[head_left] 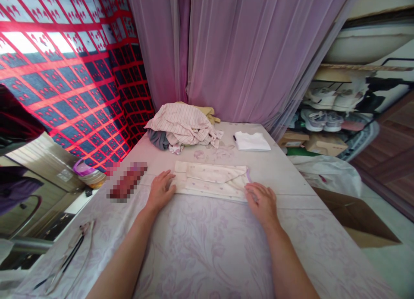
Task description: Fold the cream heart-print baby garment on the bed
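A cream garment [210, 178] with small pale prints lies folded into a long strip across the tablecloth, a lilac trim showing at its right end. My left hand [161, 189] rests at the strip's left end, its thumb apart from the fingers and the fingertips at the cloth's edge. At the opposite end, my right hand [262, 199] touches the near right corner with its fingers loosely curved and the thumb apart. Neither hand visibly pinches the fabric. Beyond the strip, a white folded cloth [252, 141] lies flat at the far right of the table.
A heap of crumpled clothes [184, 124] sits at the back of the table [207, 247]. Left are a blurred-out red item [127, 182] and thin cords [74, 247]. Purple curtains [233, 53] hang behind. Right stand a shoe rack [323, 120] and a cardboard box [355, 217].
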`<state>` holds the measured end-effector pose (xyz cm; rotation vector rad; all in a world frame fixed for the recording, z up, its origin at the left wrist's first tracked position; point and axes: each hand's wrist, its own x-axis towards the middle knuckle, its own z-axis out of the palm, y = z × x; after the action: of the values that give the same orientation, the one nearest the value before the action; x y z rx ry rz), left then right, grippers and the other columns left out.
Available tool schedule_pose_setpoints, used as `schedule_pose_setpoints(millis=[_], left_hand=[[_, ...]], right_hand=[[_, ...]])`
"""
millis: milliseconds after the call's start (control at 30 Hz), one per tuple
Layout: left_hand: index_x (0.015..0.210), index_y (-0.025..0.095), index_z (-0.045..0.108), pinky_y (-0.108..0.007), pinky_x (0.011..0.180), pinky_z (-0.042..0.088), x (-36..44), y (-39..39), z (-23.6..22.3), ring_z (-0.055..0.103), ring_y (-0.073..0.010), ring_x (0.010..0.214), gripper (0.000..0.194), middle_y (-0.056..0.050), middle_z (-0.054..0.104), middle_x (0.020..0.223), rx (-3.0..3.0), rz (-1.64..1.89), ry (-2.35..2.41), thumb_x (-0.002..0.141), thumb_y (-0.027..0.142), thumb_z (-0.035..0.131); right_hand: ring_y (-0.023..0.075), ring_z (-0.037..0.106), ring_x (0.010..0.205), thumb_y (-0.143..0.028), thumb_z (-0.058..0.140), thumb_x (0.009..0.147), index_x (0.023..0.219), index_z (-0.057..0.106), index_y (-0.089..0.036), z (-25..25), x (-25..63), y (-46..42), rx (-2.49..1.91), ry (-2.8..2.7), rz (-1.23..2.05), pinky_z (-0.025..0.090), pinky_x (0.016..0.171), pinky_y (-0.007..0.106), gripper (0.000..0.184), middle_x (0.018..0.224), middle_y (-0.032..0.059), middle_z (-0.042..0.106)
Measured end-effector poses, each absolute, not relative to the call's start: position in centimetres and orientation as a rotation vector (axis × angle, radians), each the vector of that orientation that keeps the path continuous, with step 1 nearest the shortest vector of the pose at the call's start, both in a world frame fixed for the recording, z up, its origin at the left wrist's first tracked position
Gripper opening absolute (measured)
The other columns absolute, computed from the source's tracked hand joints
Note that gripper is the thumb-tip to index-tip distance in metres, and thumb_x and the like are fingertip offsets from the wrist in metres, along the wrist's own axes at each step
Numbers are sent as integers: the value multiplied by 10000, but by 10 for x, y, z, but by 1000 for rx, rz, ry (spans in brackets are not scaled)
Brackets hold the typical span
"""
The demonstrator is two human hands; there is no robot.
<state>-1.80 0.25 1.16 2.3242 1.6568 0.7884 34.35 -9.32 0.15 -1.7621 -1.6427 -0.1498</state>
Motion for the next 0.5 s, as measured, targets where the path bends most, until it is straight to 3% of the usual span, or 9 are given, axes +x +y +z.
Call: schedule_pose_setpoints(millis=[200,333,500], left_hand=[[1333,306,466,-536,1113,126,11,-23,16,249,-280,1381,467,-36,409,1450,2588,497,1317,887,441,451],[1345,369,442,-561,1105,106,14,-25,14,249,-295,1381,492,-34,355,1483,2595,360,1245,876,517,449],[1271,355,532,-556,1089,176,13,-19,17,348,-270,1334,389,-40,435,1432,2537,401,1279,909,444,418]], right_hand=[[225,531,1141,-327,450,884,1008,693,-250,-7,308,-89,-1606,-1984,-10,361,987,415,284,1155,61,654],[231,539,1142,-310,434,894,992,706,-265,-12,308,-88,-1611,-2010,-3,380,982,449,292,1154,57,657],[226,561,1098,-296,464,872,947,719,-262,-12,309,-87,-1598,-1950,-50,400,963,436,268,1110,60,674]])
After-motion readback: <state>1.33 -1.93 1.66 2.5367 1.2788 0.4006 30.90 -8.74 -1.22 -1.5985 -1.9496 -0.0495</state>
